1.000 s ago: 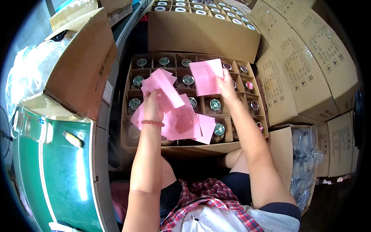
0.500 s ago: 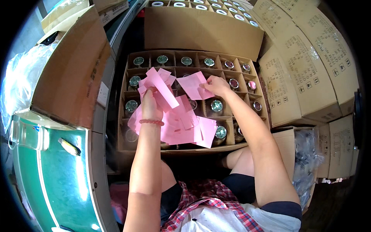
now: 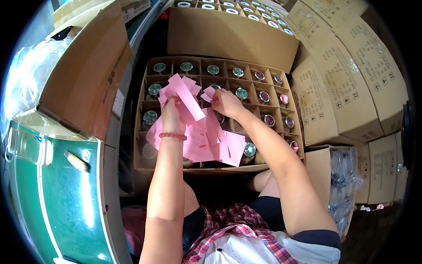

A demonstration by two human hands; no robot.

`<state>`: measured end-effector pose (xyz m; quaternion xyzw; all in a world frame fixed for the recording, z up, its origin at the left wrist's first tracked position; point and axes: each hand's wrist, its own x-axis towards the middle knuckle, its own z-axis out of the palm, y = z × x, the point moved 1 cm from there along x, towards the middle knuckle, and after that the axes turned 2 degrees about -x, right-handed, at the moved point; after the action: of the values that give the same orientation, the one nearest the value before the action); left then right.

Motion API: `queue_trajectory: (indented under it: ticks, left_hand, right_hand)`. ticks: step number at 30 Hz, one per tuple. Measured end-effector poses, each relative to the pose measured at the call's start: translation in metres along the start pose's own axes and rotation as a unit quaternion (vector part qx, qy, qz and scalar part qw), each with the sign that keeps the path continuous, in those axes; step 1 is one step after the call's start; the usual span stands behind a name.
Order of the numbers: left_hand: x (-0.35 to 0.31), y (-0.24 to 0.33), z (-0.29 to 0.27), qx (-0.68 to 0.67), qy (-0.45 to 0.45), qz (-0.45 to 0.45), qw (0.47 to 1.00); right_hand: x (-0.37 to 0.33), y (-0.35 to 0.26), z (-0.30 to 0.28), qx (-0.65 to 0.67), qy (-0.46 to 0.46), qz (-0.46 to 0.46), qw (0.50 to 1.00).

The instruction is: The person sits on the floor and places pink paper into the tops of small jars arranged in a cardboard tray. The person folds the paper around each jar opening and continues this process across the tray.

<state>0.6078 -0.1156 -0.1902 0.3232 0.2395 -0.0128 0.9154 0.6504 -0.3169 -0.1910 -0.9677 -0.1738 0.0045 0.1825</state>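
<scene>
My left hand (image 3: 172, 116) grips fanned pink paper slips (image 3: 182, 94); my right hand (image 3: 226, 102) pinches one small pink slip (image 3: 207, 94) above the divided cardboard box (image 3: 140, 132) of capped bottles (image 3: 154, 89).

An open divided carton (image 3: 140, 132) sits before the person, jars (image 3: 154, 89) standing in its compartments. Paper slips (image 3: 206, 141) lie over its middle cells. Stacked closed boxes (image 3: 347, 88) stand to its right, another open carton (image 3: 228, 35) behind it, a desk (image 3: 61, 193) to its left.
</scene>
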Motion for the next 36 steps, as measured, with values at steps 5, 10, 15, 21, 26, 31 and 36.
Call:
queue_trajectory:
  ticks: [5,10,15,21,26,31,36]
  left_hand:
    - [-0.005,0.002,0.003,-0.031,0.002,0.013,0.999]
    - [-0.016,0.006,0.015,-0.062,0.009,0.002,0.998]
    - [-0.011,0.002,0.014,-0.052,-0.008,0.009,0.999]
    - [-0.008,-0.003,0.013,-0.012,0.009,0.007,1.0]
    - [0.001,-0.01,0.01,0.027,0.009,0.012,1.0]
    - [-0.003,-0.015,0.013,0.021,0.008,0.001,1.0]
    - [-0.014,-0.012,0.02,0.058,-0.01,0.009,0.998]
  right_hand:
    - [-0.009,0.022,-0.023,0.028,0.111,-0.023,0.993]
    - [-0.015,0.06,-0.079,-0.258,0.101,-0.042,0.96]
    - [-0.003,0.071,-0.068,-0.357,-0.041,-0.071,0.931]
    - [0.024,0.088,-0.032,-0.314,-0.027,-0.03,0.949]
    - [0.024,0.091,-0.017,-0.373,-0.016,0.002,0.928]
    - [0.005,0.095,-0.038,-0.228,0.005,0.139,0.964]
    - [-0.01,0.092,-0.068,-0.129,0.001,0.099,0.987]
